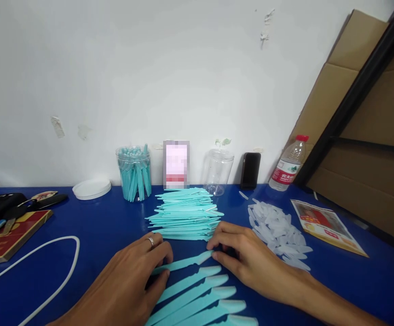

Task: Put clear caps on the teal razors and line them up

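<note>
Fingers of the right hand (251, 260) pinch the pale capped tip of a teal strip (186, 262) lying on the blue worktop (98, 226). Those of the left hand (132, 280) curl over its other end, hiding it. Its long axis runs left to right, cap rightward, just before the teal pile (185, 213).

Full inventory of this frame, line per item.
loose teal sticks: a pile, teal, table centre
capped teal sticks: about five, clear-capped, row between hands
held teal stick: one, teal, under both hands
clear caps: a heap, translucent, right of pile
full jar: one, clear, by wall
empty jar: one, clear, by wall
lid: one, white, left of full jar
phone: one, black, at wall
water bottle: one, clear, far right
cable: one, white, left
left hand: one, ringed, on held stick
right hand: one, bare, at its cap
</note>
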Demonstrator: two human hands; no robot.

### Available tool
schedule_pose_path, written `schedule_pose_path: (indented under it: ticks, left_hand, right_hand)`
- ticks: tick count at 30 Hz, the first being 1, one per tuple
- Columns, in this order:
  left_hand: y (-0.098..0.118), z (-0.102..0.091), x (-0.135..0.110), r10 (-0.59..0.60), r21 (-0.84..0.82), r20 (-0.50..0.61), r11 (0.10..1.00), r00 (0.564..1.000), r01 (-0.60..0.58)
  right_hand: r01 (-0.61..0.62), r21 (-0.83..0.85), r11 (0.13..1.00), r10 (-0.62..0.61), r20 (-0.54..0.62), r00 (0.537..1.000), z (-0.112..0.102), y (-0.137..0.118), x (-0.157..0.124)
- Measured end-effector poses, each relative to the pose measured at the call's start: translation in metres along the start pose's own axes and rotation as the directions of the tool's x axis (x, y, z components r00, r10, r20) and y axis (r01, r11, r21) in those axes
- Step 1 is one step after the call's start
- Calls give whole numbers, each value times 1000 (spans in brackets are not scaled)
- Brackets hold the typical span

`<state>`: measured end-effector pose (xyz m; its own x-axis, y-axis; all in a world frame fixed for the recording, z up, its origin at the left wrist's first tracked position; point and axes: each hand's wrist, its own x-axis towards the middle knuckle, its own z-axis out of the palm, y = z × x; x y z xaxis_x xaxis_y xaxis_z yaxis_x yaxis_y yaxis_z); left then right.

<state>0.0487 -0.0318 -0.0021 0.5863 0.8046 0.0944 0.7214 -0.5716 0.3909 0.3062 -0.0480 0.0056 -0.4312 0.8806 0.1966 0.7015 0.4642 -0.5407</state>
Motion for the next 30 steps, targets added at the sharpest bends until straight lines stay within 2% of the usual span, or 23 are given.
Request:
schedule_pose_path:
  ticks: [8,12,19,25,30]
  left_hand:
    - [-1,1,-1,85,25,-22,996,996,-85]
    - [-4,4,0,84,52,-93,995,992,-80]
    - [-4,3,-2,72,59,-118,996,990,-65]
    - [5,2,-2,87,-2,-44,996,995,-88]
    - [7,3,-1,111,-8,-30,994,993,-111]
  right_hand:
    - [16,19,1000,-16,-3,1000,2,2,3]
    - [10,22,1000,-10,-21,1000,3,2,3]
    - [3,12,1000,-3,-23,1000,2,0,2]
    - [18,17,1000,-17,-21,1000,2,-1,0]
    - [31,22,999,-30,-16,999,1,0,-1]
